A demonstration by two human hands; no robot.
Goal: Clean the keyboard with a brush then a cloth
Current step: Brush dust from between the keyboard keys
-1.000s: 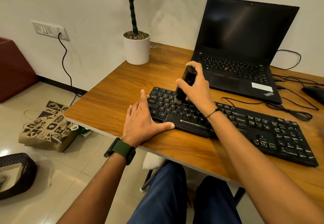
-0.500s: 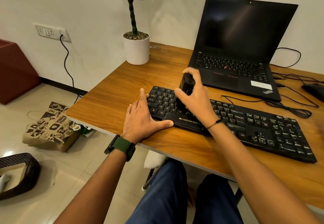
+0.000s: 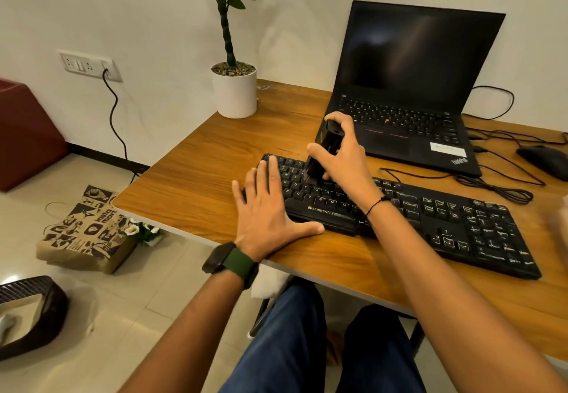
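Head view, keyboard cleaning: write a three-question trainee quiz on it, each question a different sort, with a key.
1. True or false: the right hand grips the black brush with its lower end on the keys.
2. Multiple choice: where is the left hand? A) lifting the laptop B) flat on the left end of the keyboard and the desk C) holding a cloth
3. Fill in: the white pot with the plant stands on the desk's far ____ corner.

Key: 1 true; 2 B; 3 left. No cloth can be made out on the desk in this view.
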